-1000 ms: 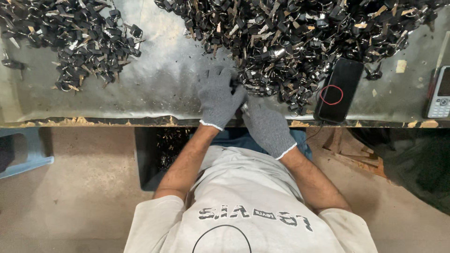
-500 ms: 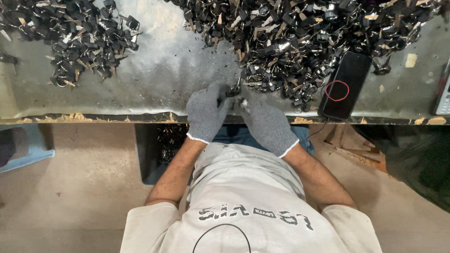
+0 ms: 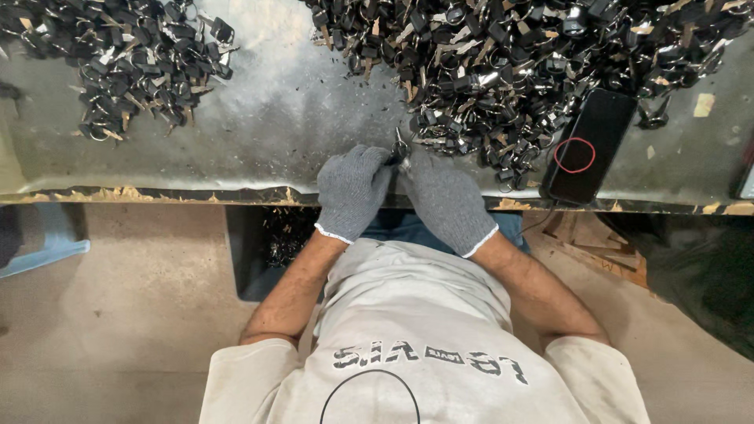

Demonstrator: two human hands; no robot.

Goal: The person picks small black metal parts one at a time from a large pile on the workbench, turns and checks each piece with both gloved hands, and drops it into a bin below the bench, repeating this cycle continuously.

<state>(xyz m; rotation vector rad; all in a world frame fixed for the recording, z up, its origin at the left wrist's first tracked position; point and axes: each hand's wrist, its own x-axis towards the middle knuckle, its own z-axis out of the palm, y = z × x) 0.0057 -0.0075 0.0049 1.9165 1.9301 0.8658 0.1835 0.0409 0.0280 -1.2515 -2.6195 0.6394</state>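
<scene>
Both gloved hands, the left hand (image 3: 351,191) and the right hand (image 3: 445,198), close together on a small key (image 3: 400,149) at the bench (image 3: 275,133) edge, where a loose grip could drop it into the bin (image 3: 259,251) below.

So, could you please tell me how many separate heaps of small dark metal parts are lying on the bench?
2: a smaller heap at the far left of the bench, and a larger heap at the far right, reaching down to the gloved hands. More may lie outside the frame.
</scene>
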